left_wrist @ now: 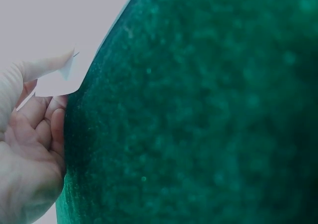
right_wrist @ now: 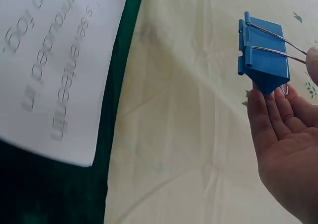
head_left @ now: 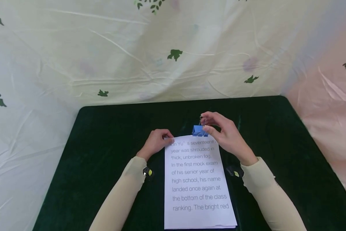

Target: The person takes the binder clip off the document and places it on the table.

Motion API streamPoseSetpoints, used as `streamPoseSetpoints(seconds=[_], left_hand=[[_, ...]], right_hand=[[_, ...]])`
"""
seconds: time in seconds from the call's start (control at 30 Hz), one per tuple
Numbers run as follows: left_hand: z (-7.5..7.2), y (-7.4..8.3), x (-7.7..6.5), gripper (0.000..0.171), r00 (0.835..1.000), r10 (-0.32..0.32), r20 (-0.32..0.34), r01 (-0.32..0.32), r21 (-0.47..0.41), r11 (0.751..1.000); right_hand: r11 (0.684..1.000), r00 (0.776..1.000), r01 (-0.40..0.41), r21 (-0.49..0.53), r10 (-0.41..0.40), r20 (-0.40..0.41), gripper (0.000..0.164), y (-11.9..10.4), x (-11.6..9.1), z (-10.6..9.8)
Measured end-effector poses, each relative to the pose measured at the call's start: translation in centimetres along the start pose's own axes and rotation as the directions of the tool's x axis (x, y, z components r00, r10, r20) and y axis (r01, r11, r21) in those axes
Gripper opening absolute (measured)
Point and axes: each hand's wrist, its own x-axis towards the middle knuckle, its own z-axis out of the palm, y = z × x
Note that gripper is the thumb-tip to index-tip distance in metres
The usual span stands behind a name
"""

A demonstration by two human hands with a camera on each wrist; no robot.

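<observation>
A stack of printed paper sheets (head_left: pixel 196 216) lies on the dark green tabletop, its text facing up. At its top left corner my left hand (head_left: pixel 158 140) pinches the paper; the left wrist view shows the thumb above the corner and curled fingers (left_wrist: pixel 43 129) below. My right hand (head_left: pixel 229 136) holds a blue binder clip (head_left: pixel 200 131) near the sheets' top edge. In the right wrist view the clip (right_wrist: pixel 268 55) appears apart from the paper, with its jaws closed. The thumb is at one wire handle and the fingers (right_wrist: pixel 268 110) are at the other.
The dark green velvety cloth (head_left: pixel 103 179) covers a table with rounded far corners. Behind and beside it hangs a pale sheet (head_left: pixel 126 64) with green leaf shapes. A dark wrist device (head_left: pixel 147 171) sits at the left cuff, and another (head_left: pixel 235 172) at the right.
</observation>
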Motion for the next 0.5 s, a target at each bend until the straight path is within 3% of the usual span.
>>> streamPoseSetpoints(seconds=[0.5], left_hand=[[0.0,-0.1,0.2,0.006,1.0,-0.005,0.005,0.005,-0.014,1.0]], right_hand=[[1.0,1.0,-0.008,-0.005,0.008,-0.007,0.055,-0.1,-3.0,-2.9]])
